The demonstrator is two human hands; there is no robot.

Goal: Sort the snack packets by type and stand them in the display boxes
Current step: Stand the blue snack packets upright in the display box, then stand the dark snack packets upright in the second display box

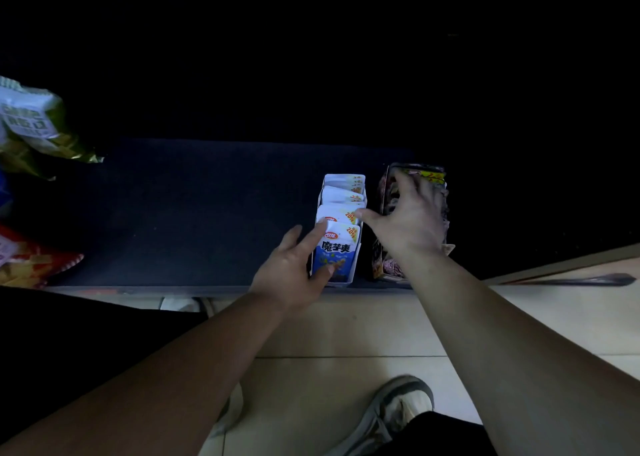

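Packets (341, 199), blue-and-white, stand in a row inside white box (341, 283) at near edge of dark bench (173, 213). Dark box (377, 258) sits just beside it on the right, with dark packets inside, print unreadable. Left hand (294, 268) grasps front packet (337, 247), thumb on its face, index finger at its top corner. Right hand (408, 220) is spread over dark box, thumb touching white box's right side; cannot tell whether its fingers (401, 181) grasp anything. Green bag (31, 126) and red bag (31, 258) lie at bench's far left. Tiled floor (346, 334) and shoe (391, 410) lie below.
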